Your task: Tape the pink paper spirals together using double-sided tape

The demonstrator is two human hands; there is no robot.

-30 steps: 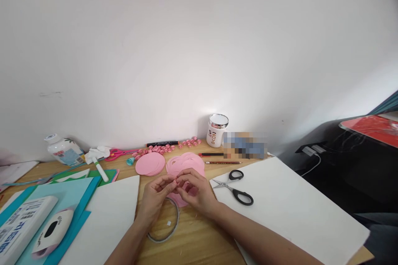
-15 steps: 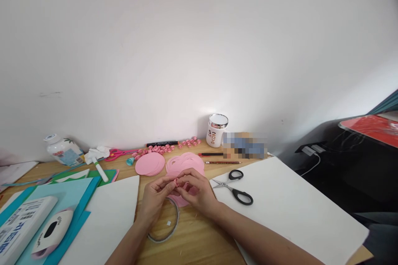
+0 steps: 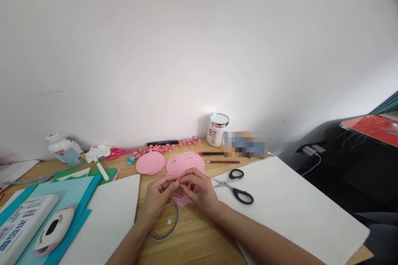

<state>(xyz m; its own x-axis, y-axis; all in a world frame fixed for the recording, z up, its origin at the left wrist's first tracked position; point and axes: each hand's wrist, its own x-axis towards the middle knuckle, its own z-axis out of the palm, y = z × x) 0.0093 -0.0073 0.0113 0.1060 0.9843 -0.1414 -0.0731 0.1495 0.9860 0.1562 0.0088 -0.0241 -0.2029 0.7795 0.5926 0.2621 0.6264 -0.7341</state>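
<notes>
Between the fingertips of my left hand and my right hand is a small pink paper roll, mostly covered by the fingers. Both hands pinch it together above the table. Beneath and behind them lie pink paper cutouts, partly hidden by the right hand. A stack of pink paper circles rests just to the left of these. Farther back sit several small rolled pink paper pieces. A ring of tape lies flat below the left hand, with a tiny white scrap inside it.
Black-handled scissors lie on white paper at right. Pencils and a white mug stand behind. At left are coloured sheets, a white box, a correction-tape-like device, pink scissors and a white bottle.
My fingers have shifted slightly around the pink paper roll, and less of it shows now. The view has moved a little; the objects on the table stay in place.
</notes>
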